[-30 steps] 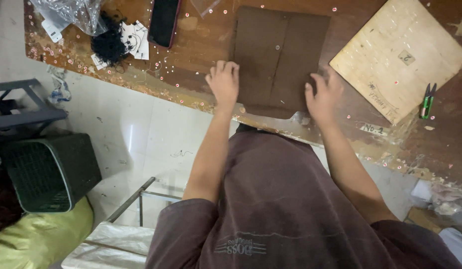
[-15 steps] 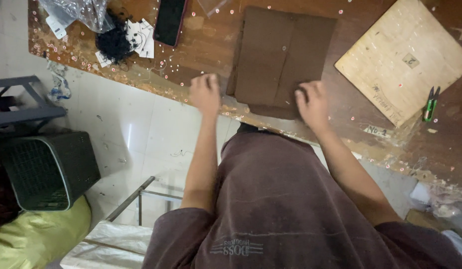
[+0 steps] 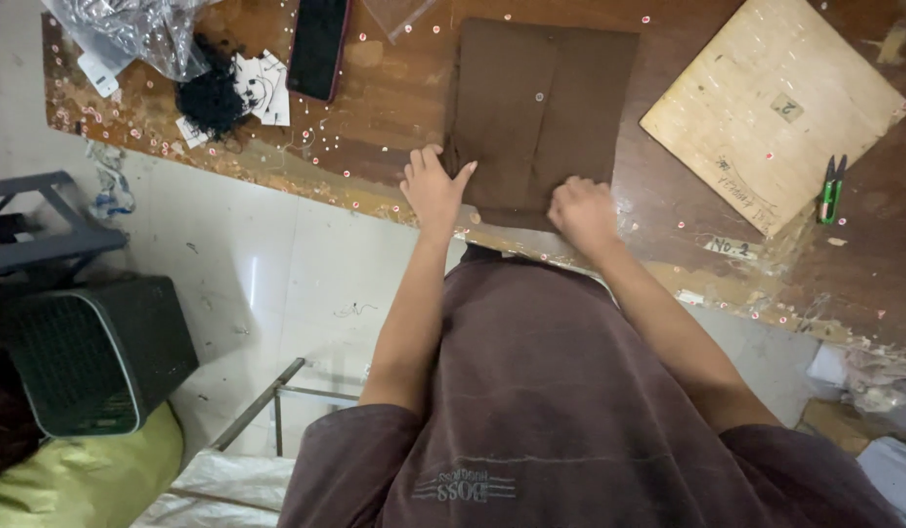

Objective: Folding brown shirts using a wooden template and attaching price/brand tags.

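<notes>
Fabric (image 3: 541, 112), brown and folded flat, lay on the table (image 3: 375, 98) just beyond our grips. Our left hand (image 3: 435, 188) was spread, thumb on the cloth's left edge; our right hand (image 3: 582, 213) was pressed together at its near edge. We judged smoothing underway; even pressure along both edges was required.

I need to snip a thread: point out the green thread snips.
In the head view, the green thread snips lie on the wooden table, off to the person's right, just beyond the right edge of the pale plywood board, well away from the right hand.
</notes>
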